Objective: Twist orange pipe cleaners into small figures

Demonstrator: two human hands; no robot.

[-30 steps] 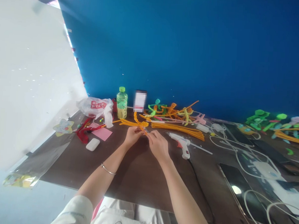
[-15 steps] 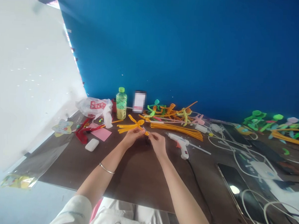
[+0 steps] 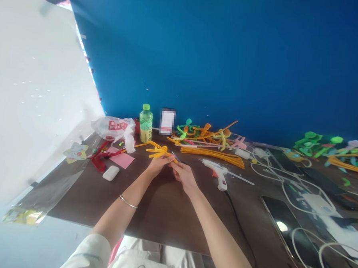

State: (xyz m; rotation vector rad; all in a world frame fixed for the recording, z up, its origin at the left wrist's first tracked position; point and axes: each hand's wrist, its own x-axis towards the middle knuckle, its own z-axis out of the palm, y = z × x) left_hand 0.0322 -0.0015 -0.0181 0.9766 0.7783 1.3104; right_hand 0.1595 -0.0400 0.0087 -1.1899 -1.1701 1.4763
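- While both hands work at mid-frame in the head view, the orange pipe-cleaner piece (image 3: 157, 151) has turned since a second ago. Its strands now bunch above the left hand (image 3: 158, 165), whose fingers pinch it.
- Right hand (image 3: 184, 176) has slid closer, fingers pressed together on the piece's end; the winding looks unfinished.
- Glue gun (image 3: 218, 173) and orange bundle (image 3: 214, 154) lie right of centre on the desk (image 3: 162, 217), clear of the hands.

— Is this an office?
— More a craft corner. See the brown table (image 3: 163, 213): orange pipe cleaners (image 3: 214, 154) heaped at twelve o'clock, a glue gun (image 3: 219, 172) just beside them, and twisted figures (image 3: 313, 141) at two o'clock.
— And the blue wall (image 3: 230, 64)?
— A plain backdrop. A phone (image 3: 285, 227) and charging cables (image 3: 273, 171) lie at three o'clock.
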